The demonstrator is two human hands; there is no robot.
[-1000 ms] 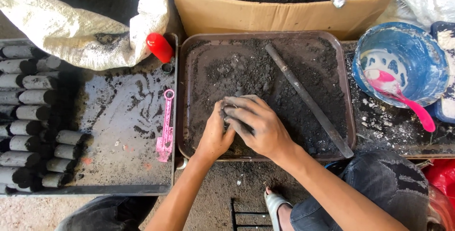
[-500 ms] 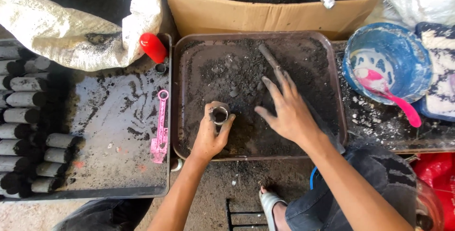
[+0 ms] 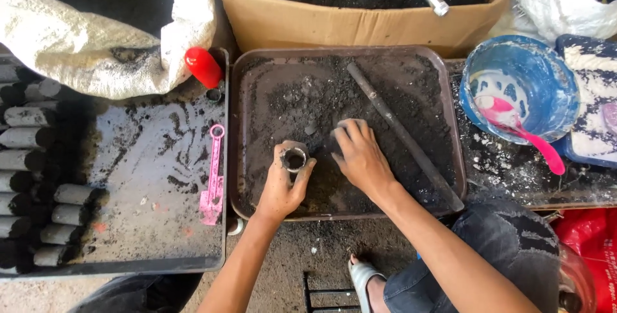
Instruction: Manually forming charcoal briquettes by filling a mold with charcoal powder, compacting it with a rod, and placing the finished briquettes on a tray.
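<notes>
Fingers of the left hand (image 3: 281, 183) wrap a short grey metal tube mould (image 3: 295, 158), held upright on the brown rectangular tray (image 3: 239, 152); it looks rigid, gritty and best held round its wall. Beside it, the right hand (image 3: 360, 157) lies open, palm down on loose, crumbly black powder (image 3: 308, 98). A long dark rod (image 3: 402, 134) lies just beyond.

Cardboard box (image 3: 360, 27) cut by top edge; left hand (image 3: 283, 184) hides tube's (image 3: 295, 159) lower part.
</notes>
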